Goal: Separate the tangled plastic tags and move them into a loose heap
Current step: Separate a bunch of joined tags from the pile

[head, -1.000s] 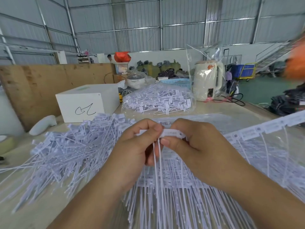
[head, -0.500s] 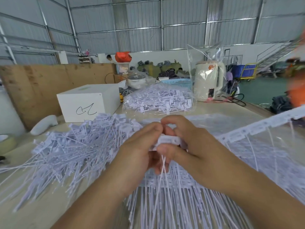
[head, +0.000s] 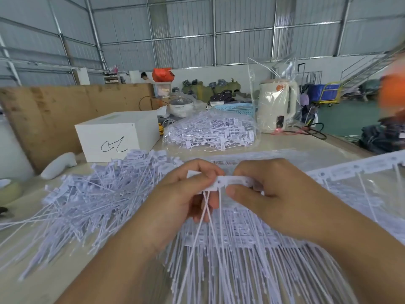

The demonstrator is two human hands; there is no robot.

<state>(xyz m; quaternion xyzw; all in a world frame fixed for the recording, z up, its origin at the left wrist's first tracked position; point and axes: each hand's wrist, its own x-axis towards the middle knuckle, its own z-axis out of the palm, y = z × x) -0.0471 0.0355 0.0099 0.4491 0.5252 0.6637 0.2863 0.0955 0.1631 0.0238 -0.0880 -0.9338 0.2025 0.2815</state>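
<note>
A short strip of white plastic tags [head: 228,182] sat at frame centre, pinched between the left hand [head: 186,194] and right hand [head: 269,194], the loose heap [head: 87,198] at nine o'clock, a white box [head: 118,134] at eleven.

Bright, even daylight with soft shadows; wide-angle bending at the edges; orange blur [head: 392,88] at three o'clock.

strip [head: 228,181]: ends hidden under left hand [head: 186,194] and right hand [head: 274,194].
orange shape [head: 392,91], far right of kettle [head: 277,106]: blurred, cut by frame edge.
heap [head: 87,200]: tails cut at left edge.
</note>
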